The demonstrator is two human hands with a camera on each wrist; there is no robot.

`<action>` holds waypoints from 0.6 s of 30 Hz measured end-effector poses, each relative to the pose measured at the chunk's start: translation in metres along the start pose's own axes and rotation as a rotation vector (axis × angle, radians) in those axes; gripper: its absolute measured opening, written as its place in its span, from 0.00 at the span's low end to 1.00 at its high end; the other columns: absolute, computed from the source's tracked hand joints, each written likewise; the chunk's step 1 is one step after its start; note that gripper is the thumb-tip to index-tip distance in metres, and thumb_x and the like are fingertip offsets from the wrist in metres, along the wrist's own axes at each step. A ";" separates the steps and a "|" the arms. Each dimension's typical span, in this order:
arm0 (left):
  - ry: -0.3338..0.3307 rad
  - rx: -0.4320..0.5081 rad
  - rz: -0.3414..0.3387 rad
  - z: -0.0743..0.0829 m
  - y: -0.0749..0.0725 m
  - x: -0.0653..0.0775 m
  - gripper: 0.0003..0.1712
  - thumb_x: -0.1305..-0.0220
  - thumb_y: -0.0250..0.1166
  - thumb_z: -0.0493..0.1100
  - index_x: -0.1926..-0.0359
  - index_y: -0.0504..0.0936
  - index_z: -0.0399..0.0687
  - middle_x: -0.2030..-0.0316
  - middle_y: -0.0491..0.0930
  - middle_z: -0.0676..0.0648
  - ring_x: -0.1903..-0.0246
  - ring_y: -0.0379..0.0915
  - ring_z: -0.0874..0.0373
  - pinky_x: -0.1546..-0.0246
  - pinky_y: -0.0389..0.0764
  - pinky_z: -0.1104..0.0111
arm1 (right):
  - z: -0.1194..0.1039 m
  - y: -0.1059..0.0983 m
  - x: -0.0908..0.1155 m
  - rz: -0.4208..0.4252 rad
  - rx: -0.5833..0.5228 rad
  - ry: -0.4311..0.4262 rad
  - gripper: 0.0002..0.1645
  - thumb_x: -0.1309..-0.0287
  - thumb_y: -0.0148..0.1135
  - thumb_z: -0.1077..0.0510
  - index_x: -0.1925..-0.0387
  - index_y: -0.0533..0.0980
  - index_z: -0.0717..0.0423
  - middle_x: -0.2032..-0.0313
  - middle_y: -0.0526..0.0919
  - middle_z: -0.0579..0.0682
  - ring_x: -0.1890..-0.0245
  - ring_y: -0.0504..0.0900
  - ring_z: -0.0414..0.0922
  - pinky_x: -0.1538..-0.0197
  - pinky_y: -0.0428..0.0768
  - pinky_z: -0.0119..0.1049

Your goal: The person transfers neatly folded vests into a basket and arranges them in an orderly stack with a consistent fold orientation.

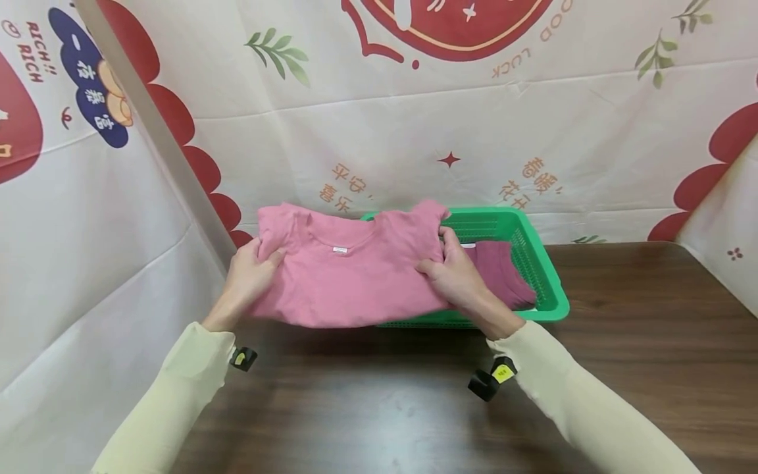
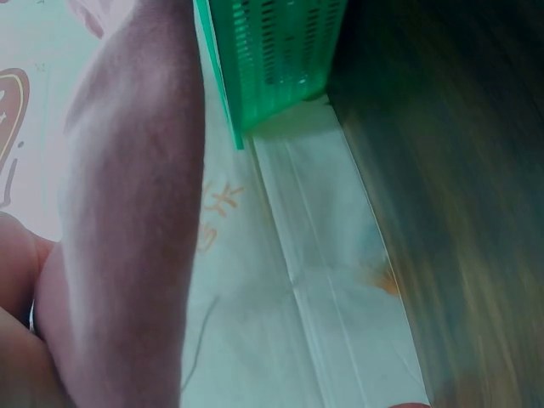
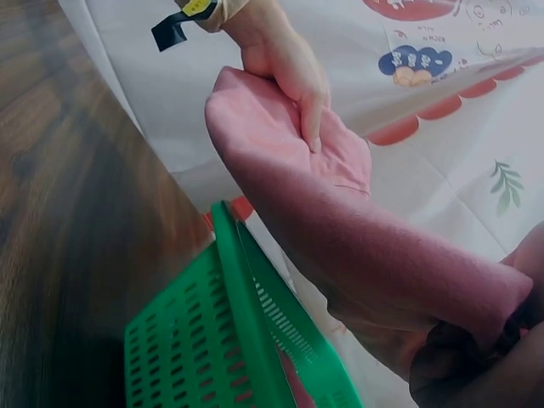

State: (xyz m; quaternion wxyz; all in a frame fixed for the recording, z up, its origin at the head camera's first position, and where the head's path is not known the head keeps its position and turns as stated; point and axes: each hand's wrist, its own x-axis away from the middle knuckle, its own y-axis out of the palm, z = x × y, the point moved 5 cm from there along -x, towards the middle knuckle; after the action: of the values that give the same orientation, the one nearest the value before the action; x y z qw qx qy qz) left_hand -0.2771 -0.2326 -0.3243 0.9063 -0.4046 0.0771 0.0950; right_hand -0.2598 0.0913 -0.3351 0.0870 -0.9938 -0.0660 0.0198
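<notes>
A folded pink shirt [image 1: 349, 276] is held up just above the left part of a green plastic basket [image 1: 535, 263]. My left hand [image 1: 251, 273] grips its left edge, thumb on top. My right hand [image 1: 453, 270] grips its right edge, over the basket. The right wrist view shows the pink shirt [image 3: 340, 221] stretched between the far left hand [image 3: 289, 72] and the near right hand, with the green basket [image 3: 221, 340] below. In the left wrist view the pink shirt [image 2: 127, 212] hangs close to the lens beside the basket [image 2: 272, 51].
A darker pink garment [image 1: 503, 270] lies inside the basket. The basket stands at the back of a dark wooden table [image 1: 385, 408], against a printed white and red cloth backdrop [image 1: 414, 118]. A cloth wall [image 1: 71, 250] also closes the left side.
</notes>
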 end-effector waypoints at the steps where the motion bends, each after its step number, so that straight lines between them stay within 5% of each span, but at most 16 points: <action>1: 0.004 0.005 0.000 0.001 0.001 0.000 0.18 0.34 0.56 0.50 0.59 0.73 0.36 0.62 0.78 0.35 0.63 0.70 0.43 0.62 0.71 0.56 | 0.000 -0.002 0.000 0.005 0.005 -0.001 0.39 0.43 0.55 0.65 0.33 0.51 0.49 0.48 0.74 0.59 0.67 0.80 0.50 0.68 0.79 0.37; 18: 0.073 0.074 -0.030 0.031 0.026 -0.005 0.15 0.36 0.59 0.47 0.64 0.73 0.37 0.69 0.74 0.38 0.67 0.66 0.47 0.65 0.69 0.59 | 0.000 -0.040 0.007 0.039 0.094 0.006 0.39 0.41 0.54 0.63 0.32 0.49 0.52 0.45 0.70 0.60 0.63 0.77 0.50 0.64 0.78 0.33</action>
State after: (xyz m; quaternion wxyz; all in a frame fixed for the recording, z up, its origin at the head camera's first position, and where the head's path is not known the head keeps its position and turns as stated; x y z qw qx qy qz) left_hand -0.2859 -0.1935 -0.3215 0.9185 -0.3751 0.1073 0.0636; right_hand -0.2577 0.1317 -0.3278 0.1332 -0.9898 -0.0452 0.0214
